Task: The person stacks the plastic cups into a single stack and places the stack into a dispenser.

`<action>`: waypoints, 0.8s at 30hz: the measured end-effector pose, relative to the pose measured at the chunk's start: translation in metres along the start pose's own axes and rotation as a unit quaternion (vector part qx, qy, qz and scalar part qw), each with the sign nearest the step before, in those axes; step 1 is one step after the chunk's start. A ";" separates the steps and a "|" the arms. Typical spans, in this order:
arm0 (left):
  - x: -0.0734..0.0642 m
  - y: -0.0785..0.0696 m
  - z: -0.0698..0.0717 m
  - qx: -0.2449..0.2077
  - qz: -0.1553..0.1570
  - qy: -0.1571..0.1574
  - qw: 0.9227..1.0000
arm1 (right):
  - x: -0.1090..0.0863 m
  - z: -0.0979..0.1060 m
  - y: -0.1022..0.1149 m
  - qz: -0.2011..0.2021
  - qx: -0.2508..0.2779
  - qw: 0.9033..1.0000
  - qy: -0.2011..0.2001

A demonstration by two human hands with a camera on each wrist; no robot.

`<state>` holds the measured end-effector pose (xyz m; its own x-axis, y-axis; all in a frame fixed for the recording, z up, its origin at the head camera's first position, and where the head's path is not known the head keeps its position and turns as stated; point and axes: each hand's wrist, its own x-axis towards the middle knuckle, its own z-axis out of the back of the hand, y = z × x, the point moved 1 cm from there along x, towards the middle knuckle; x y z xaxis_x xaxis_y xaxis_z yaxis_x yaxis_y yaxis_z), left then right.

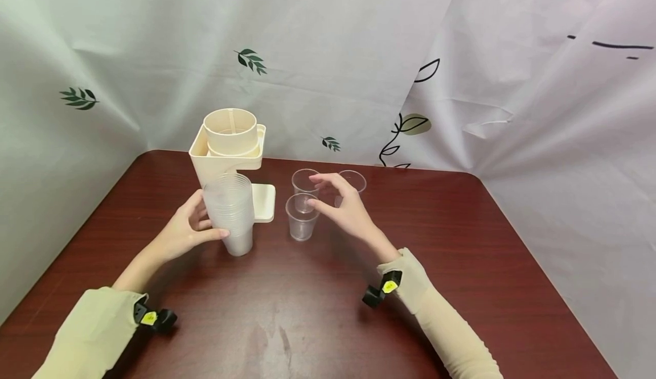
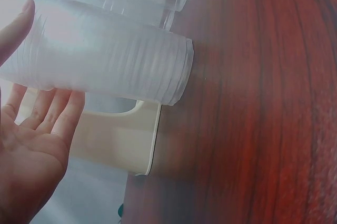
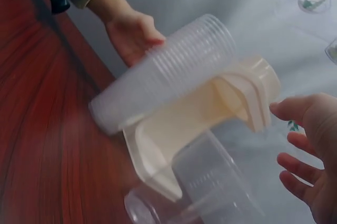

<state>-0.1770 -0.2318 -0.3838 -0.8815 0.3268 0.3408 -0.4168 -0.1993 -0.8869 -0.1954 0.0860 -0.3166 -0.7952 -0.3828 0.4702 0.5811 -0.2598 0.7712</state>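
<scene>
My left hand (image 1: 179,231) holds a tall stack of clear plastic cups (image 1: 233,219) upright on the table, thumb on the near side and fingers on the far side. In the left wrist view, the thumb and fingers lie on opposite sides of the stack (image 2: 116,55). My right hand (image 1: 348,211) hovers with thumb and fingers spread at the rims of single cups. The nearest is a front cup (image 1: 301,225); another cup (image 1: 304,178) stands behind it, and a third (image 1: 353,175) is partly hidden by that hand. In the right wrist view, nothing lies between the right hand's fingers.
A cream cup dispenser (image 1: 225,165), with a round tube on top and a square base (image 1: 263,202), stands just behind the stack. The dark red wooden table (image 1: 328,322) ends at a white leaf-print curtain (image 1: 318,83) at the back.
</scene>
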 end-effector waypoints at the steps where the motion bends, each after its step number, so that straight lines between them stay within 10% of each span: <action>1: 0.000 0.000 0.000 0.000 0.000 0.000 1.000 | -0.002 0.002 -0.002 -0.002 -0.002 1.000 -0.003; 24: 0.001 -0.002 -0.001 -0.003 -0.007 0.003 1.000 | -0.024 0.047 -0.049 -0.075 -0.015 0.989 -0.123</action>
<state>-0.1764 -0.2305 -0.3820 -0.8741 0.3353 0.3515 -0.4278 -0.1885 -0.8840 -0.2130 0.1496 -0.3451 -0.8892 -0.1118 0.4437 0.4547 -0.3250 0.8293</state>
